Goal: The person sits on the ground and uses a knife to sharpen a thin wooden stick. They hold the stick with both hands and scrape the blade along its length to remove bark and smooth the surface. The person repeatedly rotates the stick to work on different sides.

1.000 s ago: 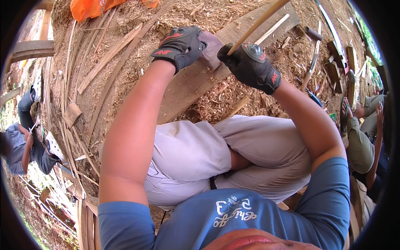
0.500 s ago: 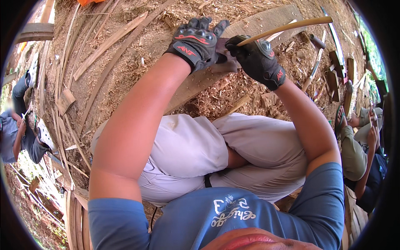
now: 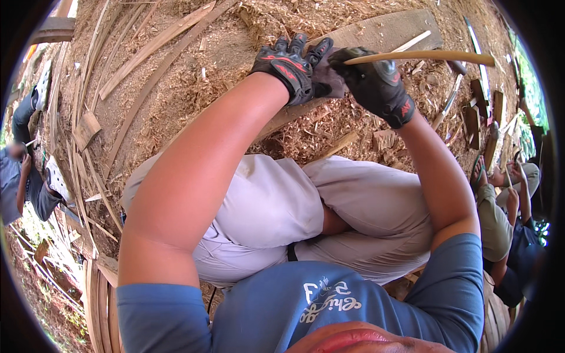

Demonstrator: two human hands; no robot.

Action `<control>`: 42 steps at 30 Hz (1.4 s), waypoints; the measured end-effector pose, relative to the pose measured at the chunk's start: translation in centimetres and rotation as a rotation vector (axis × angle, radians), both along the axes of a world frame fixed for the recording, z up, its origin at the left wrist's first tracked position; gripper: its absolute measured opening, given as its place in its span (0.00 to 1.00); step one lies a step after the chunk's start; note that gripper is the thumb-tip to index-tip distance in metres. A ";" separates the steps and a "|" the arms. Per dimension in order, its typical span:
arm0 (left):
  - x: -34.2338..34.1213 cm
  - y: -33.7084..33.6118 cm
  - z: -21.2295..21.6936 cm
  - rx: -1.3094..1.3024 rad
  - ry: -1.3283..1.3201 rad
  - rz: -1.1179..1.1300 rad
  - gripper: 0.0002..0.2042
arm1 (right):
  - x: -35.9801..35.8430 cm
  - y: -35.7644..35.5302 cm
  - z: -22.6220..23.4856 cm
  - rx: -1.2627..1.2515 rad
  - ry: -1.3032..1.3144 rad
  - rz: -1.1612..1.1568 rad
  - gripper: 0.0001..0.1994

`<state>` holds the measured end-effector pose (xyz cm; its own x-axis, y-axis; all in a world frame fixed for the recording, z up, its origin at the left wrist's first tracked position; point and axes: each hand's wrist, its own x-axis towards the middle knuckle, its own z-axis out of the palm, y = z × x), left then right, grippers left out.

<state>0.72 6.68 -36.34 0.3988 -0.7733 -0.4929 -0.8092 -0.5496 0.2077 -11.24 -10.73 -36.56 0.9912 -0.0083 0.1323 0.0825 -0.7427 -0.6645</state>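
My left hand [image 3: 291,66], in a black glove with red trim, has its thumb and fingers closed on a dark purplish-brown sheet [image 3: 331,79]; whether it is sandpaper or cloth I cannot tell. Beside it my right hand [image 3: 376,85], gloved alike, grips the end of a slim, curved wooden stick [image 3: 435,56], which points to the right. The sheet spans the gap between the two hands, and the right fingertips lie close to it. Under the hands lies a broad wooden plank [image 3: 403,29] sprinkled with shavings. What the right fingers do beneath the stick is partly hidden.
Wood shavings [image 3: 318,132] cover the ground, with long wooden strips [image 3: 159,88] at the left. A long blade [image 3: 478,59] and several tools lie at the right. One person [image 3: 29,176] sits at the far left, others [image 3: 500,217] at the far right.
Both hands have shifted slightly to the right, bringing the stick along. The stick now lies nearly level, its far end lower than before.
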 end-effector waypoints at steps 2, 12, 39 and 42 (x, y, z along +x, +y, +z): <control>-0.2 -0.1 -0.2 -0.001 -0.006 -0.007 0.50 | -1.1 -1.2 -1.3 -0.018 -0.050 -0.019 0.06; 0.0 0.1 0.7 0.027 0.011 0.029 0.51 | -0.2 -0.5 0.2 -0.117 -0.032 0.004 0.04; -2.3 0.0 0.5 -0.029 -0.093 0.152 0.45 | 1.4 -1.8 -1.0 -0.024 -0.039 -0.051 0.11; -2.5 -0.5 0.1 0.002 -0.108 0.152 0.44 | 1.0 -1.0 -1.5 -0.028 0.059 -0.119 0.11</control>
<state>-1.82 6.21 -36.24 0.5620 -0.6990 -0.4423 -0.7341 -0.6679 0.1227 -10.23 -11.74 -38.05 0.9895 -0.1231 0.0756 -0.0457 -0.7634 -0.6443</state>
